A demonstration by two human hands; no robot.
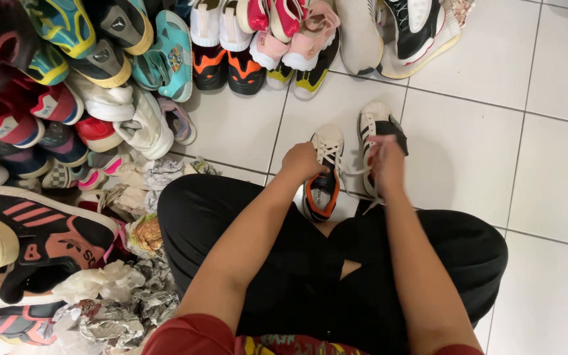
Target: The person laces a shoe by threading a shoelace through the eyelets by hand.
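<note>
Head view, looking down at a person sitting on the floor, black trousers (284, 263) filling the near field, red sleeve edge at the bottom.

Crumpled paper wads (110, 306) lie just left of the knee, with a big black sneaker with pink stripes (41, 230) beside them.

Both forearms reach forward over the legs. Left hand (302, 161) sits curled on the tongue area of the cream low-top sneaker with orange-and-black heel lining (322, 174); grip looks closed on the lace or upper there, fingers hidden under the knuckles so can't tell exactly what is pinched. That shoe lies on the floor just past the knees, toe pointing away, directly under and in front of the left hand.

Right hand (386, 161) is fingers-down, grip narrow, pinched on a white shoelace (356, 171) that runs taut leftward to the cream sneaker. So the lace spans between the two hands, shoe end on the left.

Right hand also overlaps the second cream sneaker with black tongue (376, 128), which stands just right of the first, toe away, parallel and near but not touching as far as visible.

White floor tiles (494, 164) with grey grout carry both shoes.

Further out: a dense pile of mixed coloured sneakers (165, 59) along the top and left edge, well apart from the hands.
</note>
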